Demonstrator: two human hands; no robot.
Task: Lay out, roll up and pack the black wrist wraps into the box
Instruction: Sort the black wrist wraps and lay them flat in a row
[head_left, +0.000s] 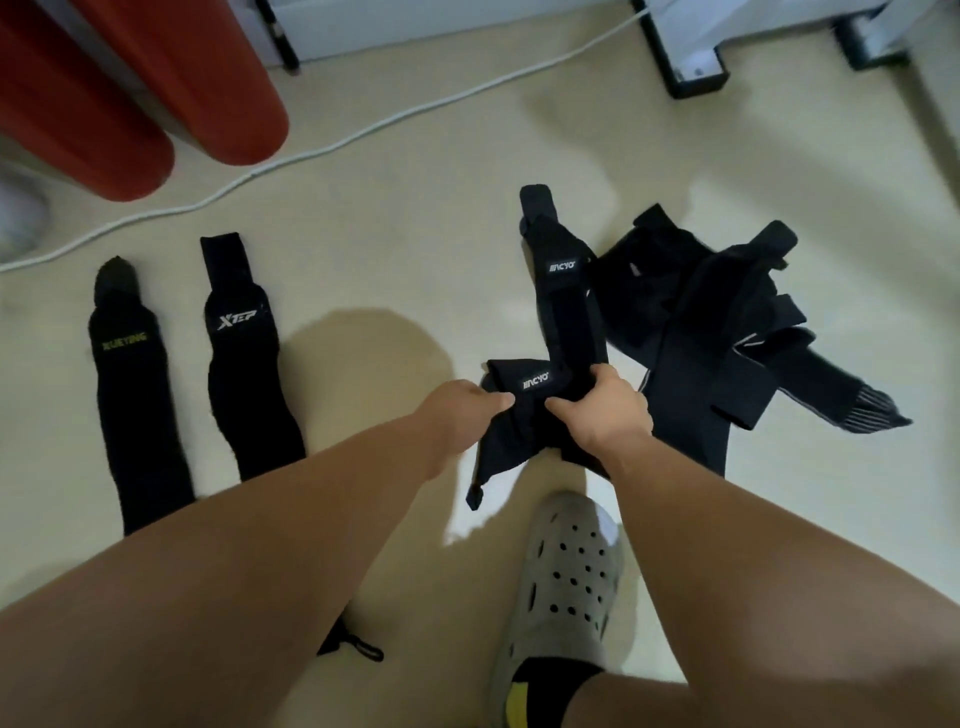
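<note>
Both my hands are clamped on a black wrist wrap (511, 441) just in front of my foot. My left hand (465, 410) pinches its left edge, and my right hand (605, 410) curls round its right side, thumb on top. The two hands sit close together with only the wrap's white-lettered label between them. The wrap's narrow tail hangs down and to the left, ending above the floor (415, 249). A second long wrap (566, 306) with the same white label stretches away from my right fingers toward the far side. I cannot tell whether my fingers hold its near end too or whether it only lies under them. Just to its right, touching it, is a loose pile of black wraps (696, 338), crossed over one another, with one striped grey end poking out to the right. Well apart on my left, two more wraps lie flat and roughly parallel, side by side on the floor: one with yellow lettering (137, 415) and one with a white logo (249, 384). My grey perforated clog (566, 577) stands below my hands. A white cable (363, 136) runs across the floor beyond the wraps, and two red cylinders (171, 83) stand at the far left.
</note>
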